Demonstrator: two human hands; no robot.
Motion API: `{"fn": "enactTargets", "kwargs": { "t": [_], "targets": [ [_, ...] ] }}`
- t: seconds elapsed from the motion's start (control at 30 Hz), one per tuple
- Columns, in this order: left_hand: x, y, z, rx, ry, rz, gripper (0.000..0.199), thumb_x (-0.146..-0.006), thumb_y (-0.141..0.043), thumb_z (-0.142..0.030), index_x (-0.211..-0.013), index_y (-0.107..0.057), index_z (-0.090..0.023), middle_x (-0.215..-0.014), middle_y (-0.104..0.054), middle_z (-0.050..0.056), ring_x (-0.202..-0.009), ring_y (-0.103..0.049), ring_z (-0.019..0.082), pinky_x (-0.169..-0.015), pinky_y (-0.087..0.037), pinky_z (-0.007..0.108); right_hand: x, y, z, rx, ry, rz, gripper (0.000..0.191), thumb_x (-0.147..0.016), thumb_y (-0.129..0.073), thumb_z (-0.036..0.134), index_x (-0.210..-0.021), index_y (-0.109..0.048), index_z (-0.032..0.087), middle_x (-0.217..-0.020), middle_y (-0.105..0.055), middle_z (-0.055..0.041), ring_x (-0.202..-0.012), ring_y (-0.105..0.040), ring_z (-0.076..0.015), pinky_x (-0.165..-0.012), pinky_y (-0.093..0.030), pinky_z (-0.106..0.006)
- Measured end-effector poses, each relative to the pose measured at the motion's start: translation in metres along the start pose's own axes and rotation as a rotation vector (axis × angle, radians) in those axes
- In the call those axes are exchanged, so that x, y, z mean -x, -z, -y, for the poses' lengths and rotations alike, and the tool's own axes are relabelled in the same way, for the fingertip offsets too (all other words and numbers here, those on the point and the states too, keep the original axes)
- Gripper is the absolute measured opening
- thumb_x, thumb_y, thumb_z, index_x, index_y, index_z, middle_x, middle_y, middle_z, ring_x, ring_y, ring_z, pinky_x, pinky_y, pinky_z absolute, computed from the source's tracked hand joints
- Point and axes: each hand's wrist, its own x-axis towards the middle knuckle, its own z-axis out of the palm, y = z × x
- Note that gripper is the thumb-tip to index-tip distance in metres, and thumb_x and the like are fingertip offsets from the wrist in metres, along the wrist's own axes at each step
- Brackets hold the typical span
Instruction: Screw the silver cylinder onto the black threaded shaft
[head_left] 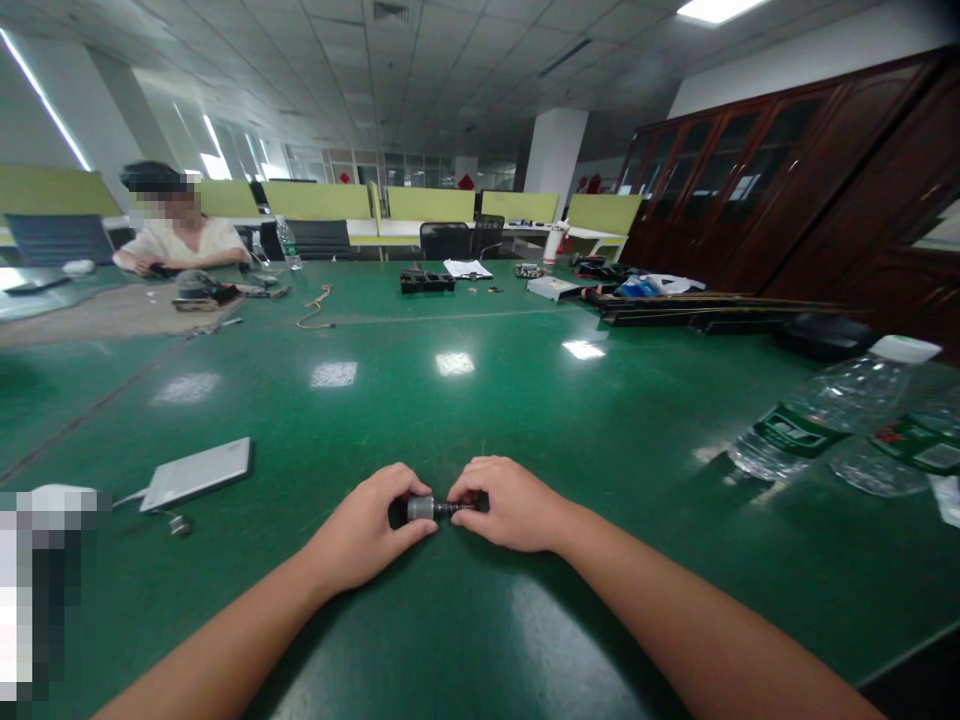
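Between my hands, just above the green tabletop, lies a small silver-grey metal cylinder [421,508] that looks like a little motor. Thumb and fingers of my left hand [382,515] close around it from the left. A thin dark ridged shaft [454,508] sticks out of its right end, level with the table. My right hand [504,505] pinches this shaft between thumb and fingertips. Whether the ridges are a thread or a spring, I cannot tell. Its far tip is hidden behind my right fingers.
On the green table [390,410], a white flat box [199,473] with a cable lies left, near a small metal piece [179,525]. Clear water bottles [810,425] stand right. Farther off are a black tray [427,281], dark strips [675,310] and a seated person [184,240].
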Motion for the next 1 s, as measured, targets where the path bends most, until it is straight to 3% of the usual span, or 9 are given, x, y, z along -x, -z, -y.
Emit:
{"fn": "enactTargets", "kwargs": {
  "t": [0.37,0.67,1.0],
  "targets": [
    [-0.001,-0.001,-0.001,-0.002,0.012,0.004,0.016,-0.085,-0.068,-0.029,-0.097,-0.061,-0.02,-0.095,-0.063,0.003,-0.088,-0.06,0.022,-0.08,-0.047,0.034,0.001,0.007,0.0,0.04,-0.032,0.008,0.009,-0.077,-0.074,0.023,-0.085,-0.073,0.019,-0.078,-0.068,-0.0012,-0.078,-0.059,-0.0154,-0.073,-0.042,-0.027],
    [-0.001,0.001,-0.001,-0.019,0.03,0.011,0.017,-0.086,-0.067,-0.032,-0.097,-0.062,-0.02,-0.095,-0.064,0.003,-0.089,-0.061,0.022,-0.08,-0.047,0.035,0.009,0.033,-0.019,-0.003,-0.233,0.098,0.011,-0.074,-0.075,0.024,-0.084,-0.076,0.019,-0.079,-0.07,-0.0021,-0.07,-0.062,-0.0141,-0.063,-0.044,-0.024],
    [-0.002,0.001,-0.001,-0.014,0.017,0.001,0.018,-0.085,-0.068,-0.033,-0.097,-0.062,-0.02,-0.095,-0.064,0.003,-0.088,-0.061,0.022,-0.08,-0.047,0.034,0.005,0.024,-0.009,-0.002,-0.154,0.08,0.011,-0.075,-0.076,0.024,-0.085,-0.077,0.019,-0.08,-0.069,-0.002,-0.072,-0.062,-0.0134,-0.066,-0.043,-0.024]
  ]
}}
